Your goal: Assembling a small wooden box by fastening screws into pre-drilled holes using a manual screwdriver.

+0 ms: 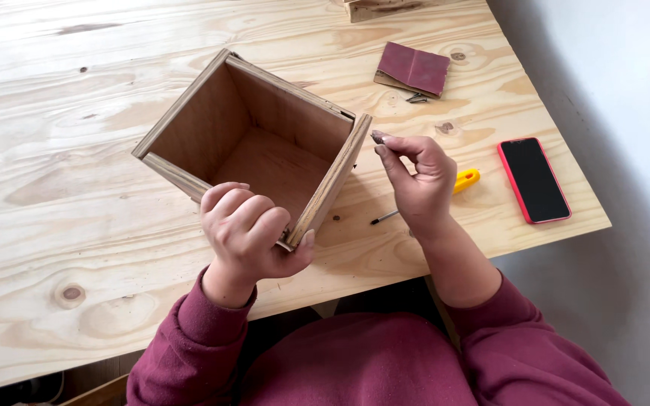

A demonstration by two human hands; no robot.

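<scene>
An open-topped plywood box [212, 120] stands on the pale wooden table [54, 188]. My left hand [250, 229] grips the box's near corner, fingers curled over the rim and thumb on the outer wall. My right hand [417, 177] is held just right of the box's right wall, pinching a small dark screw [376, 137] between thumb and forefinger, close to the top edge of that wall. Under my right hand lies a screwdriver [462, 181] with a yellow handle, its dark shaft pointing left toward the box.
A folded piece of reddish sandpaper [414, 69] lies at the back right, with a small dark metal piece [416, 98] beside it. A phone [533, 180] in a red case lies screen-up near the table's right edge. A wooden piece [385, 7] sits at the far edge.
</scene>
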